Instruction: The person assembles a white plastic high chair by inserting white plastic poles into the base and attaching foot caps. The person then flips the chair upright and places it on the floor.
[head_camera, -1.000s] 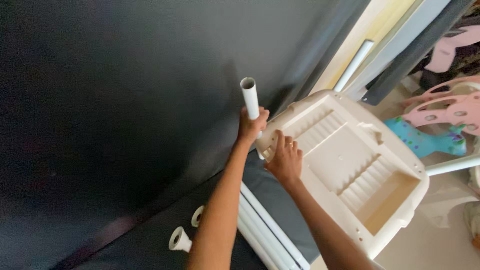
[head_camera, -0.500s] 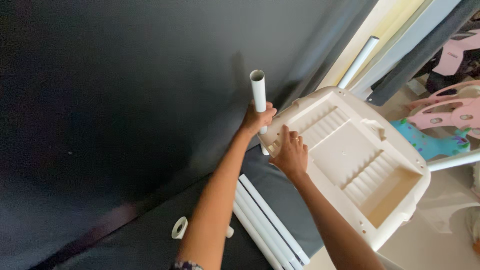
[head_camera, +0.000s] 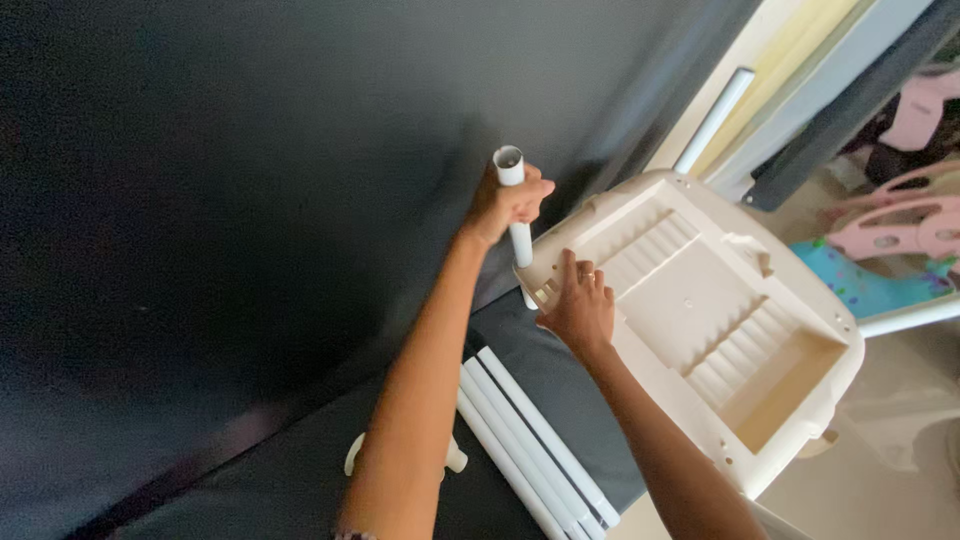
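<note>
We see the left hand (head_camera: 505, 205) with fingers wrapped tight around the white tube (head_camera: 516, 215), standing it into the corner socket; right hand (head_camera: 578, 305) fingers spread flat, bracing the cream plastic seat base (head_camera: 760, 340) beside it.

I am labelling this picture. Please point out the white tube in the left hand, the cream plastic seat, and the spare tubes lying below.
White tube (head_camera: 509, 167), head view, upper end above the fist.
Seat (head_camera: 690, 300), head view, flat middle panel.
Spare tubes (head_camera: 530, 440), head view, middle of the bundle.
</note>
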